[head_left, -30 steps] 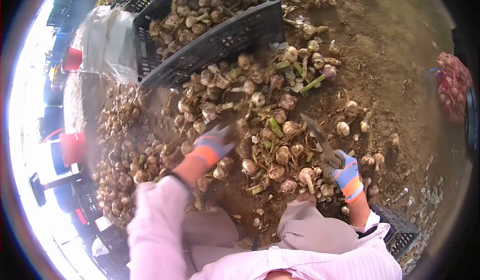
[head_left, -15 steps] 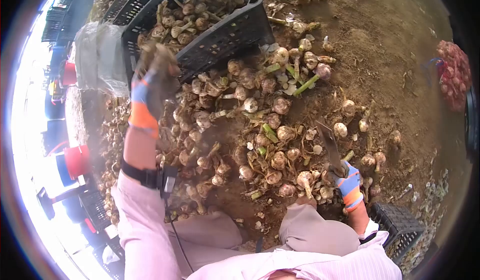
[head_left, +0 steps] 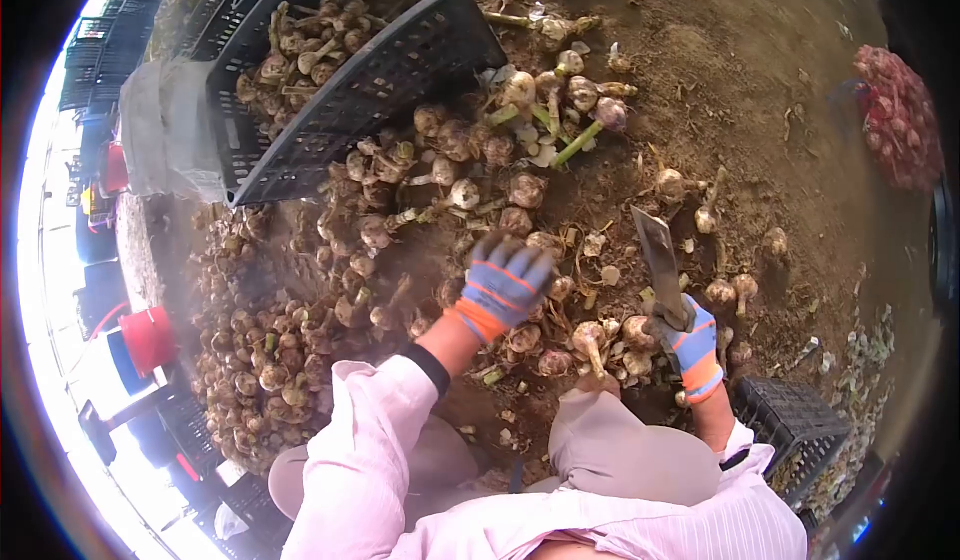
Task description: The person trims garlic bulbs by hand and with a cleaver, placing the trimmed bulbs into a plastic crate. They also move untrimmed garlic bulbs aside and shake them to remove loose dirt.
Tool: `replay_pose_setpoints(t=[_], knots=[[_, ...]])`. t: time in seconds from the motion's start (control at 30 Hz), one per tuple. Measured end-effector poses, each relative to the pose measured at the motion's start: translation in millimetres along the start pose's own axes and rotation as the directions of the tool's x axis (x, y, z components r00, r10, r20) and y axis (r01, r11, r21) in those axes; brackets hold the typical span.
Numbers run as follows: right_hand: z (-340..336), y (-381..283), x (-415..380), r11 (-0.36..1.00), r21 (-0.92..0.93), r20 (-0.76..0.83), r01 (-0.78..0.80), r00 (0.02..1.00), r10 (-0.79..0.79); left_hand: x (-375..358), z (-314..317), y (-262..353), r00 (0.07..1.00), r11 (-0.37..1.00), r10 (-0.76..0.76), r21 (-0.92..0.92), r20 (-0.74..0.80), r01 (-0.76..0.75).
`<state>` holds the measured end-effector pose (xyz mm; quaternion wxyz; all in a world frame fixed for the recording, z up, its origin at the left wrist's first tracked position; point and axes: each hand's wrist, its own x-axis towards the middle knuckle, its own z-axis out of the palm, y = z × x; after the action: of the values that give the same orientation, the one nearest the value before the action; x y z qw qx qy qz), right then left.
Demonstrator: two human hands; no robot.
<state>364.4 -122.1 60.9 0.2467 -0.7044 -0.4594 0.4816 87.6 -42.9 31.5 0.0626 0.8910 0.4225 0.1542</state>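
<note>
A heap of garlic bulbs [head_left: 470, 210] lies on the bare dirt floor [head_left: 760, 110], filling the middle of the frame, roots and dry stalks tangled among them. The left hand [head_left: 503, 282], in a blue-grey glove with orange stripes, rests on top of the bulbs at the heap's lower centre, fingers spread and curled down over them; whether it has closed on any one bulb I cannot tell. Just to its right, a bulb with its stalk [head_left: 588, 339] lies near the person's knee.

The right hand [head_left: 690, 338], gloved the same way, sits at the lower right of the heap, wrapped tight around the handle of a knife [head_left: 660, 260]. The broad blade points up and slightly left, standing clear above the bulbs.

Higher up, a few bulbs with green stems [head_left: 570, 110] lie at the heap's top edge. A black plastic crate [head_left: 400, 70] sits tilted in the upper left, already holding garlic, its lower wall touching the pile. Left of it there is a pale sack [head_left: 160, 140]. A second mound of bulbs [head_left: 250, 360] spreads at the lower left, with a red bucket [head_left: 148, 338] just beyond it. A red mesh bag [head_left: 900, 120] lies well apart at the far right edge, and another black crate [head_left: 790, 430] stands beside the person's right arm at the lower right.
</note>
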Motion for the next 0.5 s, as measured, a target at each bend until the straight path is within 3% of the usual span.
replay_pose_setpoints(t=[0.07, 0.1, 0.17, 0.2, 0.23, 0.27, 0.3, 0.37, 0.47, 0.5], knots=[[9.8, 3.2, 2.6, 0.948, 0.299, 0.075, -0.108, 0.993, 0.090, 4.4, 2.2, 25.2, 0.998, 0.998, 0.021, -0.052, 0.056, -0.018], [11.4, -5.8, 3.2, 0.911, 0.360, 0.118, -0.201, 0.978, 0.169, 0.5, 15.6, 35.9, 0.998, 0.999, 0.020, -0.050, 0.055, -0.018], [15.4, -13.6, 3.5, 0.925, 0.348, 0.100, -0.152, 0.987, 0.124, -9.9, 48.1, 50.1, 0.917, 0.993, -0.083, 0.110, 0.390, 0.043], [17.0, -16.2, 6.3, 0.937, 0.336, 0.077, -0.099, 0.994, 0.077, 4.6, 42.5, 50.2, 0.919, 0.992, -0.091, 0.121, 0.384, 0.048], [16.3, -11.6, 8.3, 0.976, 0.215, 0.061, -0.044, 0.998, 0.032, 20.8, 37.0, 46.7, 0.780, 0.991, -0.120, 0.030, 0.615, 0.128], [14.6, -8.3, 7.1, 0.975, 0.220, 0.069, -0.033, 0.997, 0.018, 35.2, 24.4, 43.2, 0.585, 0.972, -0.109, -0.037, 0.804, 0.231], [12.8, -5.2, 6.6, 0.985, 0.168, 0.053, -0.032, 0.998, 0.024, 44.3, 10.9, 40.9, 0.562, 0.980, 0.001, -0.113, 0.827, 0.165], [11.7, -9.3, 6.6, 0.985, 0.170, 0.048, -0.016, 0.999, 0.008, 44.3, -5.0, 40.8, 0.764, 0.936, -0.097, -0.203, 0.638, 0.289], [9.2, 10.1, 9.1, 0.971, 0.205, 0.077, -0.121, 0.991, 0.107, 43.3, -22.3, 8.8, 0.954, 0.928, -0.215, -0.260, 0.210, 0.266], [8.4, 15.7, 9.5, 0.973, 0.206, 0.076, -0.107, 0.993, 0.093, 49.2, -33.4, -8.2, 0.821, 0.849, -0.434, -0.137, 0.372, 0.511]])
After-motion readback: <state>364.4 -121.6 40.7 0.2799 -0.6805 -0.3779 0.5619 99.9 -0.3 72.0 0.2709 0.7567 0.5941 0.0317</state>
